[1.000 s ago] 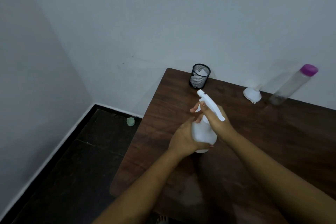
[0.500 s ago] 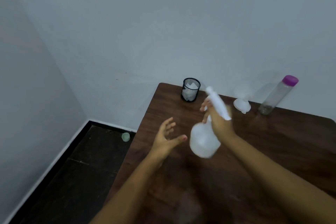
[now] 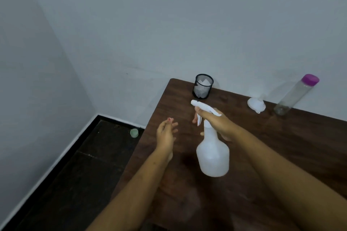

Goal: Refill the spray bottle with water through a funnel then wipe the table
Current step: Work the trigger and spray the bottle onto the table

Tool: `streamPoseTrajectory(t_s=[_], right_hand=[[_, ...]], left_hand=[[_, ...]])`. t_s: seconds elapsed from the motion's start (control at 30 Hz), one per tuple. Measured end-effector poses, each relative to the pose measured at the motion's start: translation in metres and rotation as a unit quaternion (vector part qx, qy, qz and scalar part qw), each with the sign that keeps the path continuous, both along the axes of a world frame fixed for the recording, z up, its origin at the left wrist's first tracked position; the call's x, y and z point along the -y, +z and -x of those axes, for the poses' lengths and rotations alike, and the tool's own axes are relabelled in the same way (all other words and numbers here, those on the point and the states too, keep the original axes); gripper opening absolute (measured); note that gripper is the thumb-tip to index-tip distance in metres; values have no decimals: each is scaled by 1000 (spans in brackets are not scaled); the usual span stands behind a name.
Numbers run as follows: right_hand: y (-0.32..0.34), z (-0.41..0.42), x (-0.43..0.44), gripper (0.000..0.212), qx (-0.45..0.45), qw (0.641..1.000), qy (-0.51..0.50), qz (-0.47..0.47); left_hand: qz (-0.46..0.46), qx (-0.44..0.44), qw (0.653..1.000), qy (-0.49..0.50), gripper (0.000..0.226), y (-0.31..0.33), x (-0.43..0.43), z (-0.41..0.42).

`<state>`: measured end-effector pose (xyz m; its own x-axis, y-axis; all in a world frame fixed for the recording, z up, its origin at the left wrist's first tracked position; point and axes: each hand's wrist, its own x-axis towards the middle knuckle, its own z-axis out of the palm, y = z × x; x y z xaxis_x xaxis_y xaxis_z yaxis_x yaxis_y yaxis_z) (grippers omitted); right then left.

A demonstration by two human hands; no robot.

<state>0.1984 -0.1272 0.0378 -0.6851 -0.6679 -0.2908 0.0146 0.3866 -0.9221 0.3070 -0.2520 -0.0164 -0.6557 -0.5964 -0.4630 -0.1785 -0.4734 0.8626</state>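
Spray bottle is upright over the desk, near its left edge; can't tell if the base touches the wood. Right hand grips it at the neck, fingers curled under the trigger head. Left hand is beside it w/ a gap between, fingers straight, holding nothing.

Body is translucent white plastic, prob. thin & near empty, so light. Walls likely give if squeezed, so the neck is the stiff place to carry it by. For unscrewing the head I'd put one hand round the wide body, low down, other on the collar. Smooth plastic, may slip if wet.

Funnel lies at the back by the wall, just beside a clear bottle w/ purple cap. Mesh cup w/ sth white inside stands at the back left corner. Refill not begun: head is on.
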Motion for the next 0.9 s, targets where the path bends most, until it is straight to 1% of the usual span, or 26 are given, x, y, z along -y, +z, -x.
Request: streamPoseTrajectory(t_s=[0.03, 0.07, 0.13, 0.2, 0.23, 0.3, 0.37, 0.47, 0.5, 0.57, 0.6, 0.63, 0.7, 0.77, 0.9], right_hand=[[-5, -1, 2, 37, 27, 1000, 3, -10], [-11, -4, 5, 35, 45, 999, -10, -6], [-23, -10, 10, 28, 82, 995, -56, 25], [-32, -14, 15, 21, 106, 991, -80, 22], [-36, -16, 18, 19, 107, 991, -75, 3], [-44, -19, 24, 23, 92, 994, -56, -38], [-51, -22, 33, 33, 77, 993, -62, -65], [-57, -23, 41, 42, 16, 991, -100, -92], [-60, -23, 44, 42, -11, 989, -97, -112], [-64, -22, 47, 31, -43, 986, -84, -139], [-66, -21, 48, 26, -43, 985, -79, -147], [-66, -20, 48, 26, -34, 985, -74, -154], [-66, -17, 49, 38, 5, 985, -41, -170], [-66, -15, 50, 47, 36, 983, -7, -180], [-72, -14, 48, 42, 1, 984, -35, -172]], left_hand=[[-8, 30, 999, -13, 19, -2, 1, -2], [-12, 64, 997, -47, 17, -5, -1, -5], [-9, 119, 981, -154, 17, -12, -9, -9], [-12, 142, 957, -252, 24, -18, -23, -15], [-5, 147, 948, -283, 26, -20, -29, -16], [26, 152, 935, -320, 30, -24, -37, -17], [28, 151, 931, -330, 30, -28, -40, -18], [-16, 128, 929, -348, 27, -29, -45, -19], [-21, 126, 928, -350, 26, -30, -47, -17], [-20, 130, 928, -349, 25, -31, -49, -15], [-26, 132, 928, -346, 24, -32, -49, -14], [-39, 129, 929, -344, 23, -34, -49, -14], [-63, 120, 929, -343, 21, -37, -47, -15], [-65, 118, 927, -350, 22, -38, -45, -15], [-72, 112, 925, -355, 21, -38, -47, -12]])
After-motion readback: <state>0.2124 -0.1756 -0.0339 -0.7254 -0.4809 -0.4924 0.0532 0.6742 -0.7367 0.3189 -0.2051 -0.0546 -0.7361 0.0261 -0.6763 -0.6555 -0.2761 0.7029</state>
